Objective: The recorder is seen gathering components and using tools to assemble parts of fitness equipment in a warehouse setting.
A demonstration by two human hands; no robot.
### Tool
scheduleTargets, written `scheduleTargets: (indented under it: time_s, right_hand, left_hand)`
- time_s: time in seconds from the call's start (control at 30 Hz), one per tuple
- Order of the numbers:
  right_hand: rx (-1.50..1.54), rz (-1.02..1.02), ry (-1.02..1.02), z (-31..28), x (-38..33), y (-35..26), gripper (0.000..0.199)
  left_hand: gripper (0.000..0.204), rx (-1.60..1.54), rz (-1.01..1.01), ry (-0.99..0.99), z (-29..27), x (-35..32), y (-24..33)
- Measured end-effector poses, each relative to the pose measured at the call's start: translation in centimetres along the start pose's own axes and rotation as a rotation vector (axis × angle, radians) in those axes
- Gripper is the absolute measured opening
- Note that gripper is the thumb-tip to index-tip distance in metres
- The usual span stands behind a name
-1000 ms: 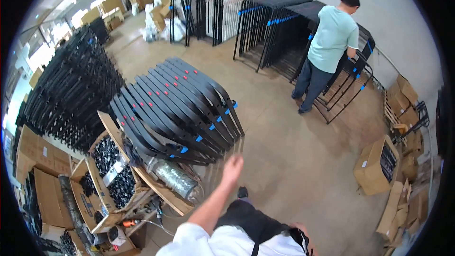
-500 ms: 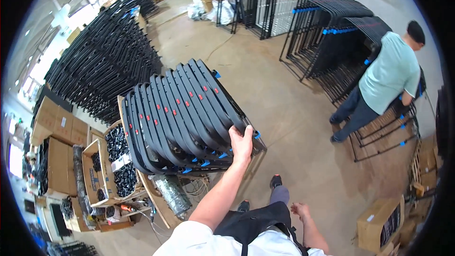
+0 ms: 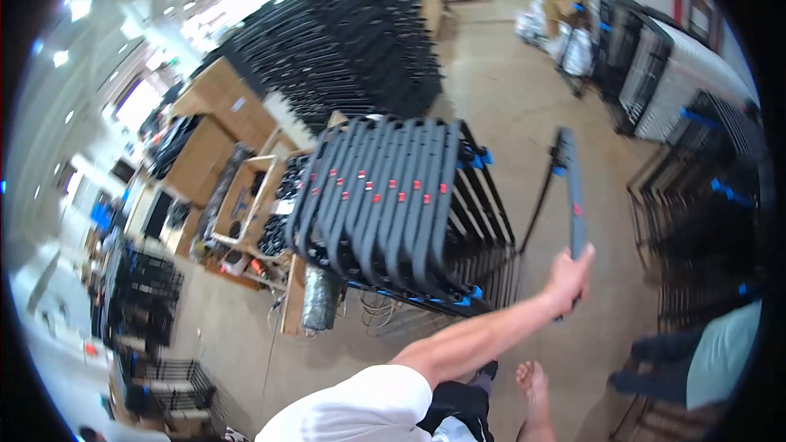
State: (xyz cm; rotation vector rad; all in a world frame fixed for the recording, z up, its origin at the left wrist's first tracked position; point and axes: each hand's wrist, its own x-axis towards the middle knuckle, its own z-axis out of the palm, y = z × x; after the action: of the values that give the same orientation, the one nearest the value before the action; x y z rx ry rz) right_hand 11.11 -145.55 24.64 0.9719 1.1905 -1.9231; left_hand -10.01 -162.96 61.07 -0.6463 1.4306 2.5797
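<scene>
My left hand (image 3: pixel 568 282) is stretched out to the right, closed round the lower end of a black metal frame (image 3: pixel 574 184). The frame has rounded bars, a small red mark and a blue clip; it stands tilted, apart from the others. To its left is a row of similar black frames (image 3: pixel 372 196), packed upright side by side, with red marks on their faces and blue clips at their corners. My right hand (image 3: pixel 532 379) hangs low by my leg, fingers loosely curled with nothing seen in them.
Behind the row rises a tall stack of black frames (image 3: pixel 344 41). Open boxes of small black parts (image 3: pixel 282 205) and a wrapped roll (image 3: pixel 320 299) lie at the left. A co-worker (image 3: pixel 720 356) stands at the lower right beside more racked frames (image 3: pixel 704 221).
My left hand has moved right, drawing one frame away from the row. The view has turned, so the row and stack sit further right and the co-worker is partly cut off.
</scene>
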Motion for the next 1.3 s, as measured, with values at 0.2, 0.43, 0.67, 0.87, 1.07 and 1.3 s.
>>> scheduleTargets:
  time_s: [0.2, 0.43, 0.67, 0.87, 1.07, 1.3]
  right_hand:
    - [0.374, 0.227, 0.076, 3.3, 0.5, 1.2, 0.071]
    - [0.612, -0.084, 0.050, 5.4, 1.7, -0.7, 0.088]
    - [0.391, -0.741, -0.075, 15.3, -9.7, 2.7, 0.051]
    - [0.229, -1.193, -0.204, 23.4, -32.9, 0.3, 0.047]
    - [0.286, -1.253, 0.190, 32.0, -44.6, 0.7, 0.044]
    - [0.105, -1.303, 0.069, 56.6, -45.9, 10.7, 0.034]
  left_hand:
    - [0.033, 0.000, -0.051, -0.197, -2.2, -10.7, 7.3]
    - [0.030, -0.176, -0.049, -0.414, -17.2, -27.7, 18.0]
    - [0.026, -0.019, 0.082, -0.190, -45.2, -46.8, 22.0]
    - [0.022, 0.528, 0.543, 0.775, -65.4, -50.0, 26.7]
    - [0.028, 0.462, 0.549, 0.999, -88.0, -49.6, 28.4]
    - [0.033, 0.674, 0.364, 1.166, -111.1, -49.7, 37.5]
